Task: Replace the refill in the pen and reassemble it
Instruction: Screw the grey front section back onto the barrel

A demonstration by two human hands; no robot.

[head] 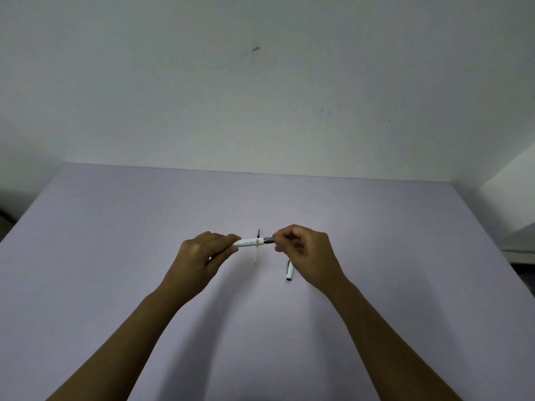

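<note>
A white pen barrel [249, 242] is held level above the table, between both hands. My left hand [202, 257] pinches its left end. My right hand [304, 250] grips the dark metal front section [268, 240] at the barrel's right end. Behind the barrel a thin refill [256, 254] lies on the table, dark at its far end and pale at its near end. The white pen cap [289, 272] lies on the table just below my right hand.
The lilac table [144, 256] runs back to a white wall. Its left and right edges are in view, and a white surface [515, 198] stands at the right.
</note>
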